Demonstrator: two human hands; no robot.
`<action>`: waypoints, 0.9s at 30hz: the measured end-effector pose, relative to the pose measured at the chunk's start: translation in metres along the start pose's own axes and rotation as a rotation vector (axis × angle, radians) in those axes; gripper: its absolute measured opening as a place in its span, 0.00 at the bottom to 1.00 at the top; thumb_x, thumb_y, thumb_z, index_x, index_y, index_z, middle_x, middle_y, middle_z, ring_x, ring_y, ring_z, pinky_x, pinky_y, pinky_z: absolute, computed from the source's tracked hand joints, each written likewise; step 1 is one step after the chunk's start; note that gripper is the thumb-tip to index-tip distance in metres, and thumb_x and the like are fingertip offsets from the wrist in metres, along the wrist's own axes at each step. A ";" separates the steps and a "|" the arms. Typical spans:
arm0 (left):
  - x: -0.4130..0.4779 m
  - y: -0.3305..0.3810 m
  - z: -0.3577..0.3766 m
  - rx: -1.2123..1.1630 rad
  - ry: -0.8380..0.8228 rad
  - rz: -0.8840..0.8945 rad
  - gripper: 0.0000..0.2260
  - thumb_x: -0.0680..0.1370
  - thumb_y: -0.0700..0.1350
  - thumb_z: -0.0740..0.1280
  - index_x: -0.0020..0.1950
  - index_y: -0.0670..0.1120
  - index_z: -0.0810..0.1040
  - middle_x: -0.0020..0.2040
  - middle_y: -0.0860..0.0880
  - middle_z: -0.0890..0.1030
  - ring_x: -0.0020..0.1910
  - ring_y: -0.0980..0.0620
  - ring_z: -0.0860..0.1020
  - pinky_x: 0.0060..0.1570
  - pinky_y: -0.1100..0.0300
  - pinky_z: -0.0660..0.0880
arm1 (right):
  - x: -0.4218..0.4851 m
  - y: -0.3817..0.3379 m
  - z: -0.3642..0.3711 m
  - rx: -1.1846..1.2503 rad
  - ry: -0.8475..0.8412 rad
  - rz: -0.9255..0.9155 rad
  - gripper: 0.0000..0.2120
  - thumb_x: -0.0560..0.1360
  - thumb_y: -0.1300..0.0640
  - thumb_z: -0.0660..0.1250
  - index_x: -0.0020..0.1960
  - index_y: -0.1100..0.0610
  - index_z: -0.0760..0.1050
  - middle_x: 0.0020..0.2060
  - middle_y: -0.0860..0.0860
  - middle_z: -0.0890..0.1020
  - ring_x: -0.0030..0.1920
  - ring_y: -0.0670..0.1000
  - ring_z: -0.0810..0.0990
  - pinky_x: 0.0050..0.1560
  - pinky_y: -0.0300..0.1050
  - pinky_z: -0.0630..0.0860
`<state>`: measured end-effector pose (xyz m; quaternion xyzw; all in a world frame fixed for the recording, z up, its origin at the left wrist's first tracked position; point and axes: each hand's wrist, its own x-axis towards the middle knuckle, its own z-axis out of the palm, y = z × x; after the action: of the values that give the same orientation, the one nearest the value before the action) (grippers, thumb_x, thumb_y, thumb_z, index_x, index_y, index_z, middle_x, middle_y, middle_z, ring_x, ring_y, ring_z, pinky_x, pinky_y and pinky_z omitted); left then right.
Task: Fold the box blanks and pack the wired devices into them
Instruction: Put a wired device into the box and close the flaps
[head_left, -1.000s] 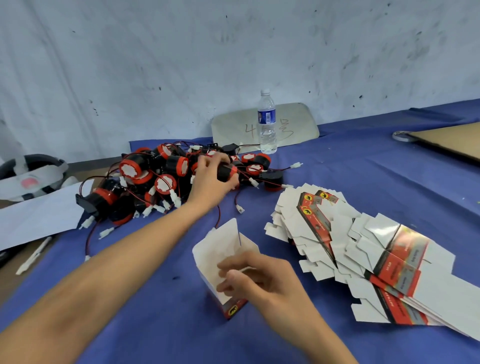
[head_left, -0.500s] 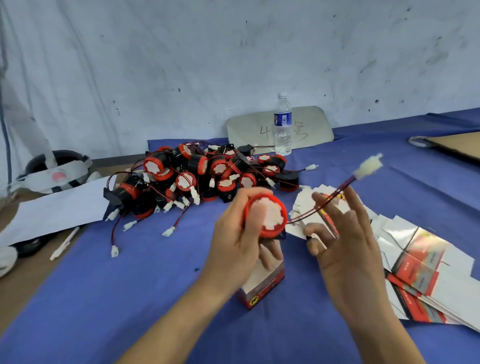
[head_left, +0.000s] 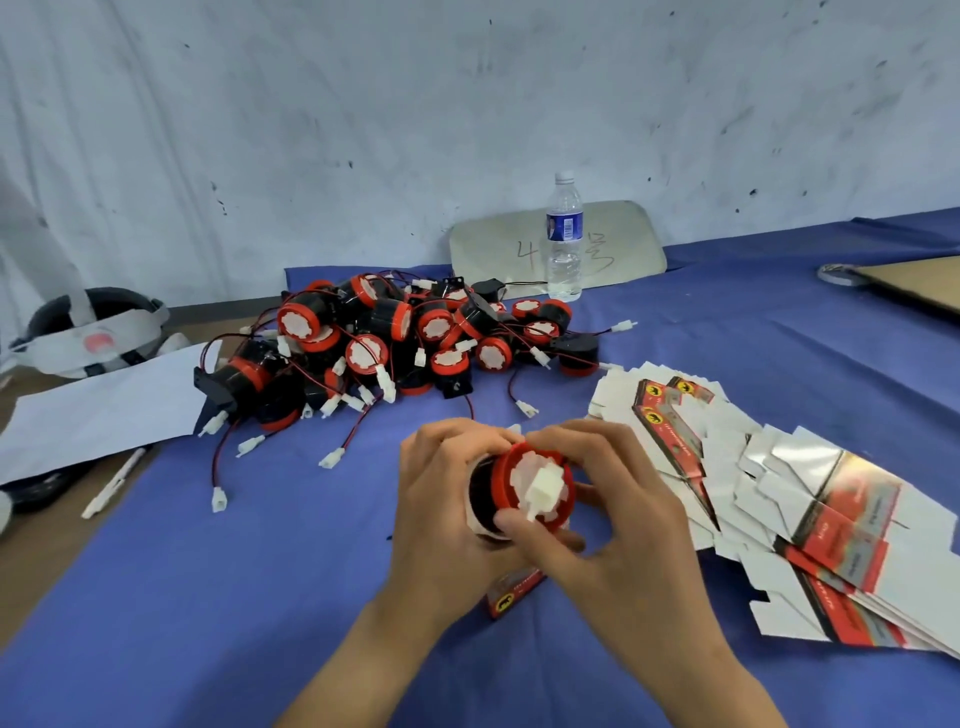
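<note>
Both hands grip device (head_left: 524, 491) directly above folded box (head_left: 511, 592) (mostly hidden), left hand (head_left: 447, 525) wrapping body, right hand (head_left: 618, 519) fingers pinching connector (head_left: 543, 488) against red face.

The scene is lit evenly and fairly brightly by soft, diffuse light; no single source can be told. Only faint, short shadows are cast on the blue desk (head_left: 218, 582) beneath the hands (head_left: 524, 525). A pale sheen is seen on the glossy box blanks (head_left: 831, 499). Straight lines are bent towards the edges by the wide-angle lens. Fine detail is softened throughout, and print on the blanks is smeared.
</note>
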<state>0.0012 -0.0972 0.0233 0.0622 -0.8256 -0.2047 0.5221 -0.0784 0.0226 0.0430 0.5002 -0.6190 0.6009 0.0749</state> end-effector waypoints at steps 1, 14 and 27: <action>-0.001 -0.004 -0.002 0.001 -0.028 0.005 0.23 0.68 0.63 0.72 0.56 0.57 0.69 0.59 0.68 0.71 0.58 0.60 0.71 0.51 0.48 0.74 | 0.000 0.001 0.003 0.010 0.012 0.009 0.17 0.64 0.56 0.74 0.53 0.50 0.77 0.50 0.47 0.78 0.50 0.43 0.77 0.46 0.35 0.76; -0.020 -0.015 0.016 -0.566 -0.071 -0.564 0.19 0.77 0.55 0.59 0.65 0.49 0.69 0.58 0.42 0.79 0.55 0.40 0.79 0.54 0.40 0.76 | -0.010 0.027 0.017 -0.315 -0.269 -0.108 0.08 0.68 0.57 0.76 0.46 0.56 0.81 0.51 0.48 0.80 0.45 0.50 0.82 0.36 0.45 0.79; -0.019 -0.009 0.021 -0.316 0.050 -0.522 0.24 0.72 0.38 0.58 0.61 0.64 0.68 0.62 0.62 0.72 0.65 0.58 0.71 0.63 0.60 0.70 | -0.010 0.033 0.009 -0.200 -0.279 0.055 0.18 0.80 0.42 0.55 0.56 0.52 0.76 0.55 0.44 0.70 0.50 0.44 0.75 0.46 0.38 0.73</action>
<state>-0.0098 -0.0940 -0.0038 0.1953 -0.7266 -0.4562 0.4752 -0.0929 0.0134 0.0114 0.5515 -0.6937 0.4628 0.0213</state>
